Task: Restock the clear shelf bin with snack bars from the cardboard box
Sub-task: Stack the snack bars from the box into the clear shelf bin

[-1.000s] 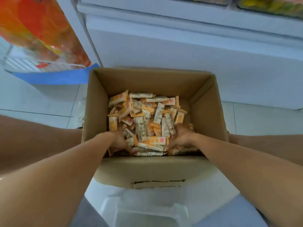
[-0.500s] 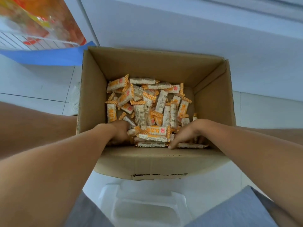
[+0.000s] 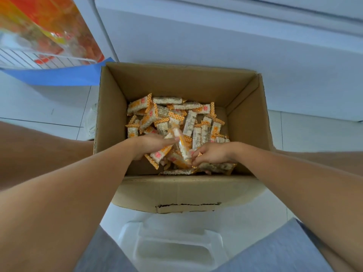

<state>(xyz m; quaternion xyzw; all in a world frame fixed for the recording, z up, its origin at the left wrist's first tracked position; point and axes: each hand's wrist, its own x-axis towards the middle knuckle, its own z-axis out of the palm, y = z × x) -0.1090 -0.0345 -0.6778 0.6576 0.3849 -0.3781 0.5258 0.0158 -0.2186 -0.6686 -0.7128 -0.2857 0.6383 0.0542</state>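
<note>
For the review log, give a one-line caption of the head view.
Both hands, left hand and right hand, gather snack bars inside the cardboard box.

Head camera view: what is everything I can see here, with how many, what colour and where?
cardboard box: one, brown, open, on the floor at centre
snack bars: many, too heaped to count, orange-and-white wrappers, inside the box
clear bin: one, translucent white, nearest the camera, below the box
shelf unit: one, white, behind the box
wire rack: one, white, upper left, with blurred orange packets
blue sheet: one, under the rack
left hand: one, holding a bunch of bars in the box
right hand: one, gripping bars beside it
</note>
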